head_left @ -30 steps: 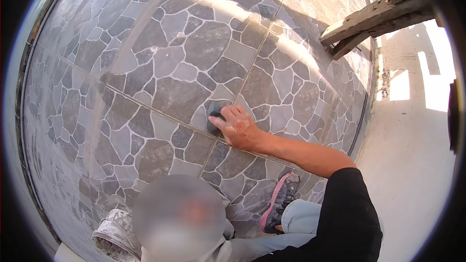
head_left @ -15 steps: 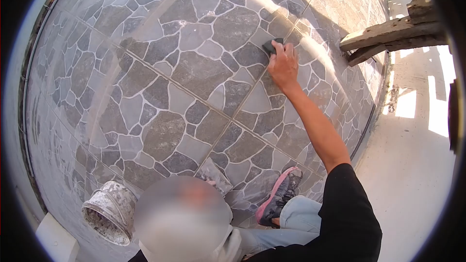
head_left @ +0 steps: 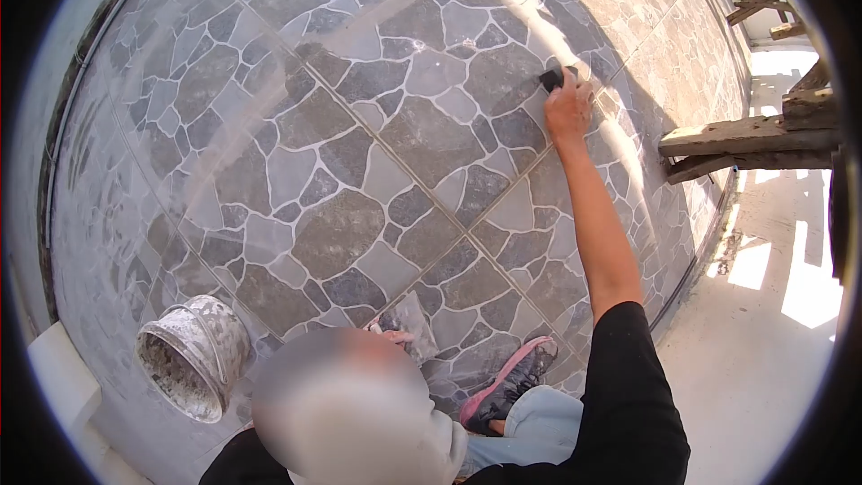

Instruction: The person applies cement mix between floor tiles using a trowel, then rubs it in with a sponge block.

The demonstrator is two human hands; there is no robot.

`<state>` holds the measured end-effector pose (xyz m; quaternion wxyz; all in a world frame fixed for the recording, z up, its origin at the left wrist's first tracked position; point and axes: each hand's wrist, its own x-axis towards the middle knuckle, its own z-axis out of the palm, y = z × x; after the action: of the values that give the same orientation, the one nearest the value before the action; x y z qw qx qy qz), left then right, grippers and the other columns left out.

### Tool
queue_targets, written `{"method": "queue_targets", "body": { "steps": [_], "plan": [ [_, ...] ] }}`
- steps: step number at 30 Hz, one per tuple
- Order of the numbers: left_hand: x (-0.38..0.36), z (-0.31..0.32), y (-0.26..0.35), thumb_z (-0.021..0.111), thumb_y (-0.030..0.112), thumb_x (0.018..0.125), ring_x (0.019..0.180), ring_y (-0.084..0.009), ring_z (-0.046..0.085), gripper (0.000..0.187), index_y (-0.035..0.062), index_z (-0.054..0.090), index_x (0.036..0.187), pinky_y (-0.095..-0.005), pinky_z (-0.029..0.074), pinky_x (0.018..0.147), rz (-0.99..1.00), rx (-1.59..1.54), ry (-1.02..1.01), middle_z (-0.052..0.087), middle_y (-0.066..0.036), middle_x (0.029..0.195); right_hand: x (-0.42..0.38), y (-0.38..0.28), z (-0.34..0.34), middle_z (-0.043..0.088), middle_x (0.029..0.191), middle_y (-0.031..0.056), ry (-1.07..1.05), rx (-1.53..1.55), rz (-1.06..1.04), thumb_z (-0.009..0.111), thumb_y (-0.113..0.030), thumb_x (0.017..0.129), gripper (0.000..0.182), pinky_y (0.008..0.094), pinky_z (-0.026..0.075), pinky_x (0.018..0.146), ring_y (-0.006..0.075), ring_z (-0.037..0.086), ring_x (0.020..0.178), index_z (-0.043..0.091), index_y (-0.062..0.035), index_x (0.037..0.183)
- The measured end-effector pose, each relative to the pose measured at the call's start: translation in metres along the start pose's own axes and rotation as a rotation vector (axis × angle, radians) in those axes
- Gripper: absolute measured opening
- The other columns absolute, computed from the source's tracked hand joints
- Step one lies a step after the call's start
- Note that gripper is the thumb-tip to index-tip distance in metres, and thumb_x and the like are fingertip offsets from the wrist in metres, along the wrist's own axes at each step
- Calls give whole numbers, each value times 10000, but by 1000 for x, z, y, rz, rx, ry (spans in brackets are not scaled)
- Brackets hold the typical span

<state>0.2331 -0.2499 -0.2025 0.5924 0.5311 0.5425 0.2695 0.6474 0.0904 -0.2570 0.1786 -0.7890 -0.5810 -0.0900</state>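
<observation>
No lettering, brand, number or sign can be read on the smeared bucket (head_left: 229,332), on the laced shoe (head_left: 517,384) right of the bucket, or on the tiled floor (head_left: 341,233) around the bucket.

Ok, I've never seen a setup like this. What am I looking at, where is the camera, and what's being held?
There's no machine here: a person works with two bare hands. The one camera is worn on their head, looking forward and down, through a lens that bends the edges. The right hand, at the end of the outstretched arm, holds a dark block at the stone-patterned floor. The left hand shows only partly, at a flat, smeared plate; its grip is hidden. A stained bucket is at the lower left, and a shoe near the bottom.
</observation>
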Motion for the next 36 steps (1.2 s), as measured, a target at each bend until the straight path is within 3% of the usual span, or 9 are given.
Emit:
{"method": "queue_targets", "body": {
  "steps": [3,7,11,16,23,26,29,32,36],
  "plan": [
    [-4,-5,5,652,-40,831,509,-131,587,235,99,792,958,-302,492,601,-112,-26,5,680,-58,644,-14,6,-4,565,1140,192,34,38,186,639,-109,909,475,496,458,950,395,573,1071,572,-87,1379],
    [-1,4,-2,643,-43,817,520,-188,614,246,127,786,923,-457,484,931,-53,-73,90,639,-51,598,-169,-75,-78,591,1110,135,-342,372,-498,687,-8,780,511,461,454,982,332,596,1080,681,-161,1268],
    [-6,2,-12,633,-58,807,503,-155,595,271,124,791,931,-446,498,975,-63,-62,25,635,-32,587,-85,-83,-31,627,1093,133,-406,519,-957,678,-27,821,440,417,500,930,300,645,1022,707,-195,1227],
    [-4,2,-9,650,-43,814,517,-78,568,245,73,785,981,-263,425,479,-12,-96,88,679,-32,640,151,73,3,608,1106,247,35,-68,451,653,-142,863,366,491,538,866,423,649,985,630,-43,1214],
    [-2,-6,-3,633,-29,833,516,-98,593,302,90,767,1076,-277,465,506,-60,-27,-12,727,-61,748,-75,-87,-59,610,1083,159,-451,468,-905,607,-31,902,434,450,505,967,330,633,1015,679,-202,1294],
    [-4,-11,-16,633,-30,837,500,-116,586,288,101,772,1052,-284,472,515,1,39,-129,735,-81,756,9,-87,19,637,1056,141,-192,369,-878,584,-27,889,420,454,516,919,330,645,1000,697,-200,1254],
    [3,-4,12,635,-28,845,488,-125,576,271,116,774,1027,-294,496,566,-132,28,13,721,-76,731,172,2,50,600,1166,220,-122,-163,495,619,-131,924,290,495,507,917,406,624,1076,694,-109,1203],
    [0,-4,1,636,-25,851,487,-119,573,267,122,776,1024,-286,498,580,-84,3,38,677,-46,674,135,-29,6,574,1137,198,141,10,-143,665,-148,930,363,495,482,902,382,587,1059,640,-108,1291],
    [-12,-8,-10,658,-9,853,501,-102,576,260,118,779,1045,-260,466,541,-126,17,-65,636,-11,638,-18,-130,-27,582,1063,158,-308,455,-657,686,-97,895,416,452,482,921,333,596,1027,673,-164,1306]
  ]
}}
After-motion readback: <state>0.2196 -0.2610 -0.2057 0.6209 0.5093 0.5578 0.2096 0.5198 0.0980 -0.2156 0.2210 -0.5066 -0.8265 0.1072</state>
